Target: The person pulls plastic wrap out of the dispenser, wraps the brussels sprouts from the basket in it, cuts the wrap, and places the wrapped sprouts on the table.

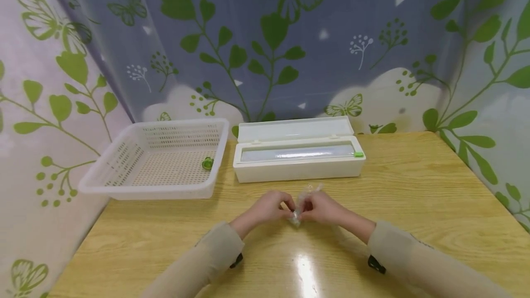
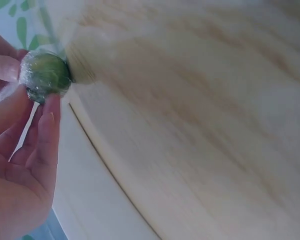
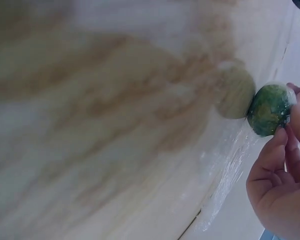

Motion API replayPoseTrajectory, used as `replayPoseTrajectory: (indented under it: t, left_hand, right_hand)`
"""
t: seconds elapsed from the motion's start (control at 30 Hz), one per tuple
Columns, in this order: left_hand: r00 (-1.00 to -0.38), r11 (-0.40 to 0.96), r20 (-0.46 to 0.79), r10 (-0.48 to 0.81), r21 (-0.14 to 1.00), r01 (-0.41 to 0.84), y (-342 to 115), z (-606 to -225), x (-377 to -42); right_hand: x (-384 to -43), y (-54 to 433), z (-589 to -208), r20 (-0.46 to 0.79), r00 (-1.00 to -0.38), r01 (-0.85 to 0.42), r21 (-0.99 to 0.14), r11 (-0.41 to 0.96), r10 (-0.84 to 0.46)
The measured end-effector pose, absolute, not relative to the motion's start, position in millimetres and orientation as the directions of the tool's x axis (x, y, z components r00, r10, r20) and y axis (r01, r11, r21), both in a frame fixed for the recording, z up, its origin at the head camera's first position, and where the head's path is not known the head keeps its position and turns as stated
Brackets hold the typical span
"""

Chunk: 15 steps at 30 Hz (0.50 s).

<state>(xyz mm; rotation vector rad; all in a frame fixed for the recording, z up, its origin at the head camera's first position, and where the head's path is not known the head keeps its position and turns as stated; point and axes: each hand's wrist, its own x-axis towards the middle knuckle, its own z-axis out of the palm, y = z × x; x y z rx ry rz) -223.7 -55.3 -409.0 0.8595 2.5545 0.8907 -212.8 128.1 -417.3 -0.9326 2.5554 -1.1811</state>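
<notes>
A small round green fruit or vegetable point(image 2: 49, 74), its exact kind unclear, is wrapped in clear cling film point(image 1: 308, 192) and sits low at the tabletop between both hands. My left hand point(image 1: 269, 207) pinches the wrapped green thing from the left, with thumb and fingertips on the film. From the right, my right hand point(image 1: 325, 208) pinches the film against the green thing point(image 3: 270, 110). A loose tail of the film point(image 3: 225, 182) spreads out beside it in the right wrist view. In the head view the fingers mostly hide the green thing.
Behind the hands stands a white cling film box point(image 1: 298, 171), lid raised, with a green slider point(image 1: 358, 154) at its right end. At the left is a white mesh basket point(image 1: 153, 191) with another small green thing point(image 1: 207, 163) inside. A patterned curtain point(image 1: 232, 26) hangs behind the wooden table point(image 1: 414, 187).
</notes>
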Motion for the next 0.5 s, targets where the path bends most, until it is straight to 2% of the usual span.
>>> replayPoseTrajectory:
  t: [0.3, 0.5]
  left_hand:
    - [-0.774, 0.579, -0.109, 0.623, 0.73, 0.363, -51.0, -410.9, -224.5]
    - [-0.795, 0.591, -0.085, 0.6, 0.716, 0.37, -48.0, -411.6, -226.5]
  right_hand:
    - [-218.3, 125.1, -422.9, 0.147, -0.781, -0.507, -0.718, 0.478, -0.607]
    - [-220.3, 126.8, -419.8, 0.046, -0.782, -0.44, -0.747, 0.498, -0.622]
